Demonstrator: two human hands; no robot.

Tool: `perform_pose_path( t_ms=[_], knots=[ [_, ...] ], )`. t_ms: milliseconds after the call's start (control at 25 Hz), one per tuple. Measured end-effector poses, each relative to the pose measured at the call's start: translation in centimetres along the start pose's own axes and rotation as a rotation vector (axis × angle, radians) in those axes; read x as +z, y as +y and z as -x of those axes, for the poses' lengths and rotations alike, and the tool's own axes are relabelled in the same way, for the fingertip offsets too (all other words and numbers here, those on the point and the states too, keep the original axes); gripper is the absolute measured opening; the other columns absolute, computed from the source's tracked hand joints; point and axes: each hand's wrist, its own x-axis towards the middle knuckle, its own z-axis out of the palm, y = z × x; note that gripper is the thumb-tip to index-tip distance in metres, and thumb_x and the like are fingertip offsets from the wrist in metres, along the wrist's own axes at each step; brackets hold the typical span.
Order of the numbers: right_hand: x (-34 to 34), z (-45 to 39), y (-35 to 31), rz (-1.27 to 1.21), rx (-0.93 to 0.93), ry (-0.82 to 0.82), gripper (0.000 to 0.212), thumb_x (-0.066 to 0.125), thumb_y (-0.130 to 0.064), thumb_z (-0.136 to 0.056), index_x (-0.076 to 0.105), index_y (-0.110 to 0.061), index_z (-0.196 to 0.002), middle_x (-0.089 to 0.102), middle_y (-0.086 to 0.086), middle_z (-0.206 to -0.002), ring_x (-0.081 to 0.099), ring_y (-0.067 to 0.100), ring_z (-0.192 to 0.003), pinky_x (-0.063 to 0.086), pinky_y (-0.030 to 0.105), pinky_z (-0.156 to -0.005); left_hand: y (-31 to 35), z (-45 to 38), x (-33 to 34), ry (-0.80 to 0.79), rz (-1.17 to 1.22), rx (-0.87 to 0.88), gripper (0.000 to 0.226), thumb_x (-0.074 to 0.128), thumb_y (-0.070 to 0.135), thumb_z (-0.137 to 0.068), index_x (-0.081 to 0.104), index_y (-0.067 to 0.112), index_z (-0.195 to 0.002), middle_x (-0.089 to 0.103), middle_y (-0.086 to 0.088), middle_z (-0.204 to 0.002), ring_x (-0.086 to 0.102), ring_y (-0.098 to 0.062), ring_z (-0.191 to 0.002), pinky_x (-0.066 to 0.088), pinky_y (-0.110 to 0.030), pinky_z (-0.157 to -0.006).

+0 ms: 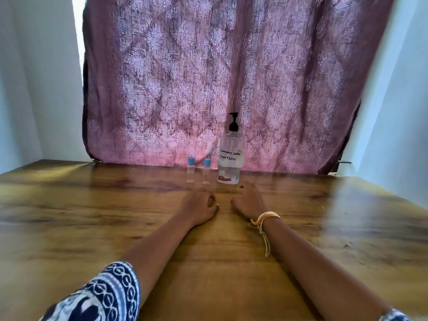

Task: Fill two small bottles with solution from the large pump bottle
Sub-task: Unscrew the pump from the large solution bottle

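wooden surface (92,228), seen from the head camera. all three task things stand at the far edge, against a patterned purple curtain (208,77).

large pump bottle (230,156): clear, upright, black pump head on top, handwritten label reading contact lens solution. liquid level hard to read through the plastic; looks low, cannot be sure.

left small bottle (190,170) and right small bottle (206,171): clear, upright, both capped in blue, side by side and apart, just left of the pump bottle. both look empty.

left hand (200,208): resting on the surface near the middle, fingers curled in loosely, holding nothing. right hand (249,201): flat on the surface, fingers stretched toward the pump bottle's base, near it but not touching, holding nothing. thread band (266,217) on the right wrist, a loose tail hanging from it.

judgement: nothing started. caps have to come off before any filling.

risks from here:
- small bottles are light, narrow and tall for their base; a brushing finger or the hanging thread tail could tip one.
- they stand close together, so reaching for one may knock the other.
- narrow necks; a pump stroke not lined up with the opening would put solution on the surface.
- pressing the pump one-handed with the bottle unsteadied could rock it against the curtain.
- loose caps may roll toward an edge.
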Motion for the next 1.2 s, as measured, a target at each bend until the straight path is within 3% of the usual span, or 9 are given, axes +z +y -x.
perform_pose_path(
  t_ms=[120, 280, 360, 480, 560, 680, 920, 1120, 1200],
  knots=[
    [0.9, -5.9, 0.5, -0.090, 0.000, 0.049, 0.056, 0.072, -0.038, -0.072, 0.058, -0.010, -0.119, 0.063, 0.011, -0.121, 0.060, 0.029, -0.112, 0.049, 0.032, -0.088, -1.3, -3.1, 0.9, 0.022, 0.026, 0.014, 0.041, 0.056, 0.044, -0.086, 0.061, 0.021, -0.119, 0.058, -0.005, -0.127, 0.053, -0.022, -0.117, 0.044, -0.034, -0.097],
    [1.5, -11.7, 1.3, -0.449, 0.097, 0.078, 0.088, 0.090, -0.022, -0.061, 0.042, -0.003, -0.133, 0.057, 0.004, -0.122, 0.055, 0.020, -0.110, 0.049, 0.035, -0.093, -2.9, -5.1, 1.7, 0.076, 0.031, -0.005, 0.040, 0.058, 0.050, -0.083, 0.062, 0.029, -0.116, 0.056, 0.001, -0.126, 0.052, -0.019, -0.119, 0.044, -0.037, -0.099],
    [2.0, -13.6, 1.8, -0.530, 0.097, 0.009, 0.080, 0.091, -0.018, -0.057, 0.054, -0.005, -0.127, 0.065, 0.007, -0.119, 0.061, 0.023, -0.108, 0.052, 0.036, -0.090, -3.0, -5.3, 1.9, 0.076, 0.031, -0.014, 0.040, 0.058, 0.051, -0.083, 0.062, 0.030, -0.116, 0.055, 0.001, -0.128, 0.050, -0.019, -0.121, 0.043, -0.042, -0.102],
    [2.0, -13.6, 2.0, -0.516, 0.064, -0.046, 0.083, 0.095, -0.034, -0.045, 0.063, -0.012, -0.119, 0.070, 0.005, -0.115, 0.066, 0.023, -0.103, 0.055, 0.039, -0.092, -3.0, -5.1, 1.9, 0.067, 0.050, -0.013, 0.040, 0.059, 0.049, -0.083, 0.062, 0.029, -0.117, 0.055, 0.001, -0.128, 0.051, -0.019, -0.120, 0.042, -0.045, -0.103],
    [1.3, -12.2, 2.0, -0.484, 0.037, -0.063, 0.086, 0.094, -0.043, -0.039, 0.065, -0.018, -0.116, 0.071, -0.001, -0.113, 0.066, 0.018, -0.101, 0.056, 0.038, -0.090, -2.9, -4.9, 1.7, 0.064, 0.089, -0.026, 0.043, 0.061, 0.044, -0.083, 0.059, 0.025, -0.121, 0.056, -0.002, -0.128, 0.052, -0.021, -0.119, 0.042, -0.045, -0.103],
    [-0.6, -7.5, 1.3, -0.391, -0.078, -0.150, 0.067, 0.092, -0.032, -0.057, 0.065, -0.019, -0.118, 0.068, -0.005, -0.111, 0.063, 0.013, -0.097, 0.053, 0.021, -0.077, -2.1, -4.0, 0.9, 0.025, 0.288, -0.113, 0.057, 0.060, 0.021, -0.083, 0.043, 0.018, -0.137, 0.054, -0.007, -0.131, 0.053, -0.022, -0.117, 0.047, -0.040, -0.098],
    [-3.3, 3.4, 0.8, -0.446, -0.252, -0.240, 0.072, 0.093, -0.027, -0.056, 0.061, -0.023, -0.121, 0.070, -0.004, -0.116, 0.066, 0.012, -0.106, 0.055, 0.035, -0.094, 1.5, -1.1, -3.9, 0.206, 1.096, -0.255, 0.029, 0.048, 0.020, -0.095, 0.059, 0.011, -0.120, 0.066, -0.010, -0.102, 0.062, -0.029, -0.088, 0.049, -0.032, -0.063],
    [-4.5, 9.3, -0.2, -0.474, -0.257, -0.262, 0.069, 0.091, -0.025, -0.059, 0.057, -0.023, -0.119, 0.068, -0.007, -0.113, 0.064, 0.015, -0.110, 0.056, 0.036, -0.093, 6.8, 3.3, -8.9, 0.088, 1.070, 0.008, 0.028, 0.039, 0.027, -0.100, 0.063, 0.011, -0.097, 0.069, -0.008, -0.093, 0.066, -0.022, -0.083, 0.054, -0.033, -0.070],
    [-6.0, 10.6, -0.8, -0.389, -0.278, -0.353, 0.070, 0.088, -0.020, -0.063, 0.053, -0.020, -0.124, 0.064, -0.004, -0.120, 0.061, 0.016, -0.114, 0.053, 0.029, -0.095, 8.2, 4.1, -10.1, 0.062, 1.049, 0.081, 0.022, 0.045, 0.028, -0.098, 0.064, 0.017, -0.100, 0.069, -0.007, -0.099, 0.067, -0.028, -0.093, 0.054, -0.038, -0.081]
  ],
)
